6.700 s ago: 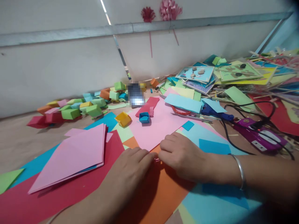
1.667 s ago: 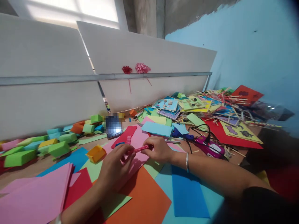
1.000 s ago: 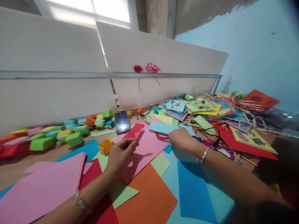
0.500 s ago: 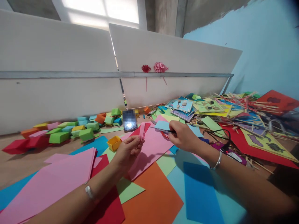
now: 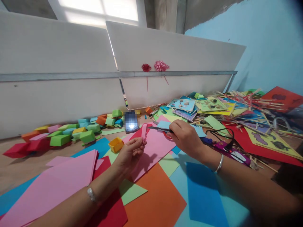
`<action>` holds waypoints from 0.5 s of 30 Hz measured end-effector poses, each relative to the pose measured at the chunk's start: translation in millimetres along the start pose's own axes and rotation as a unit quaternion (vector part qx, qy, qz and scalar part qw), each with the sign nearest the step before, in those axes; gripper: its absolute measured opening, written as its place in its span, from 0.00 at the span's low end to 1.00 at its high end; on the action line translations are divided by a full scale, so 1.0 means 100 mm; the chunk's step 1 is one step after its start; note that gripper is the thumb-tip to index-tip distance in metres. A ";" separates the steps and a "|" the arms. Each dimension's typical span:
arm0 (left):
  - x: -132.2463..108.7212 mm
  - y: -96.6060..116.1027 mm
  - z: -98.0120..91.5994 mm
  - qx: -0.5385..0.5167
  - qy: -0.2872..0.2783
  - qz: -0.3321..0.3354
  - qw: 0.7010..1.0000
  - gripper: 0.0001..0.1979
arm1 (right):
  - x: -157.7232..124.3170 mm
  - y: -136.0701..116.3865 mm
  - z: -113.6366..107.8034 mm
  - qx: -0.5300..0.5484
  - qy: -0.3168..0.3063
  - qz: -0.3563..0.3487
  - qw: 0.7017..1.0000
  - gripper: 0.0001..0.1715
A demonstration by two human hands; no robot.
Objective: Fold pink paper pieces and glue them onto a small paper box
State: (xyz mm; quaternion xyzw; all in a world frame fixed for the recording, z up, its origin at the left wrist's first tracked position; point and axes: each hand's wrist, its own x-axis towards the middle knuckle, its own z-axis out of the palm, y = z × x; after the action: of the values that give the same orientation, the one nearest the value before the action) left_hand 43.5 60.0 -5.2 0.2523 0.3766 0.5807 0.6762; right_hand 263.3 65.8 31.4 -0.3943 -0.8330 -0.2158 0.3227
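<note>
My left hand (image 5: 132,149) pinches a folded pink paper strip (image 5: 144,130) upright between thumb and fingers. Small cuts run along the strip's right edge. To the right, my right hand (image 5: 183,134) is closed around dark-handled scissors (image 5: 159,128). Their narrow blades point left at the strip, with a small gap between. Both hands are above a large pink paper sheet (image 5: 156,146). An open yellow paper box (image 5: 115,145) stands just left of my left hand.
Coloured paper sheets, including an orange one (image 5: 153,198), cover the front. Several paper cubes (image 5: 60,138) lie at left, near a phone (image 5: 131,126). At right are a purple power strip (image 5: 233,154), picture cards (image 5: 182,105) and sticks. Paper flowers (image 5: 161,66) hang on the white board (image 5: 189,53).
The scissors have turned in my right hand, so their blades now show as one dark narrow line beside the strip. My left hand has stayed nearly in place with the pink strip.
</note>
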 end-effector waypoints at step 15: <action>0.03 -0.05 -0.05 0.069 -0.003 0.050 0.996 0.18 | -0.01 -0.03 -0.02 -0.030 -0.008 0.016 0.999 0.06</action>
State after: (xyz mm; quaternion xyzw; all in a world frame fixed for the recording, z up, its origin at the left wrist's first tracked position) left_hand 42.4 61.7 -13.3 0.3181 0.4007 0.5856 0.6287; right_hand 262.3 62.8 31.5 -0.4188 -0.8224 -0.2320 0.3073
